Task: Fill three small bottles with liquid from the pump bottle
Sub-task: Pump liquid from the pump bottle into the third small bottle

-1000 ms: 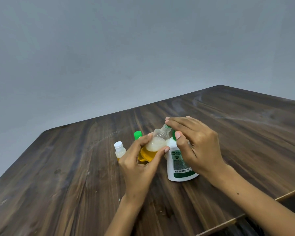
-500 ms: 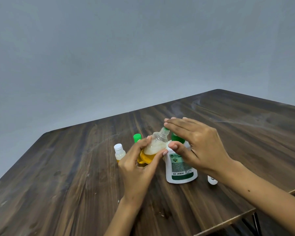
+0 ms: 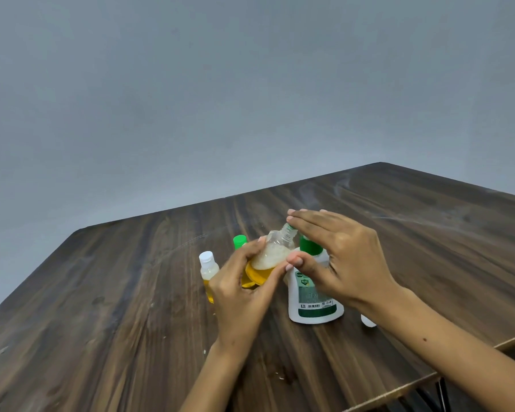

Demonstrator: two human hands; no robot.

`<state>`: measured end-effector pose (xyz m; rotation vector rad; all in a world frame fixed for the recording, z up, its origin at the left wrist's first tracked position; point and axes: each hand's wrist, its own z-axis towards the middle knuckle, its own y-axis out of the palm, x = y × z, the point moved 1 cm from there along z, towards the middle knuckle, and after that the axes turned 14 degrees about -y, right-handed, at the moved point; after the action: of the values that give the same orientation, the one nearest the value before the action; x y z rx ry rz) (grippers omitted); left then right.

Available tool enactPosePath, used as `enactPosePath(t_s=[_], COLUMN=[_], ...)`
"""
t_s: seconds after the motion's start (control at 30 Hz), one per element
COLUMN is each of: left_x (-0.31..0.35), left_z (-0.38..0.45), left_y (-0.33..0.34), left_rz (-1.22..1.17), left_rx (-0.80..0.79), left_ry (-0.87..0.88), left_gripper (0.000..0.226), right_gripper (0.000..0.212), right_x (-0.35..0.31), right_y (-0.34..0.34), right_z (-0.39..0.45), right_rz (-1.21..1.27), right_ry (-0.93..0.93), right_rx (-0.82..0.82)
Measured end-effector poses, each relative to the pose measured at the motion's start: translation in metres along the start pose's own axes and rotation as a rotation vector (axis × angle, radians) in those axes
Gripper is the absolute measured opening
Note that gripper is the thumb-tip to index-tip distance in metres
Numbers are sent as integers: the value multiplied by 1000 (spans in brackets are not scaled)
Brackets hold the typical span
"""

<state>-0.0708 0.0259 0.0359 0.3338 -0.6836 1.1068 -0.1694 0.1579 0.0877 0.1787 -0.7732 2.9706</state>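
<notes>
The left hand (image 3: 241, 289) is gripping a tilted small bottle (image 3: 269, 258) against the pump bottle (image 3: 311, 295), under the right hand's (image 3: 344, 260) flat, straight fingers.

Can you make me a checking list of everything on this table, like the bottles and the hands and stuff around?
Surface: dark wooden table, with small pale specks.
Job's things: pump bottle upright; open small bottle, tilted, holds yellow liquid and foam; white-capped bottle and green-capped bottle stand behind.
Clutter: small white thing beside the pump bottle, perhaps a cap.
Hands: left hand grips the open bottle; right hand, fingers straight, over the pump.
Cables: nothing seen.
Surroundings: plain grey wall.
</notes>
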Motion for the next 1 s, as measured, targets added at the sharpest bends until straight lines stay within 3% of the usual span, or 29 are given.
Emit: enactPosePath(t_s=[0.43,1.0], left_x=[-3,0], left_z=[0,1], left_y=[-1,1], left_rz=[26,-16], left_rx=[-2,-6], left_ry=[35,-8], left_gripper=[49,55], right_gripper=[78,79], right_x=[1,4], right_y=[1,-5], right_z=[-5,5], right_rz=[40,57], right_ry=[34,40], right_rx=[6,-6])
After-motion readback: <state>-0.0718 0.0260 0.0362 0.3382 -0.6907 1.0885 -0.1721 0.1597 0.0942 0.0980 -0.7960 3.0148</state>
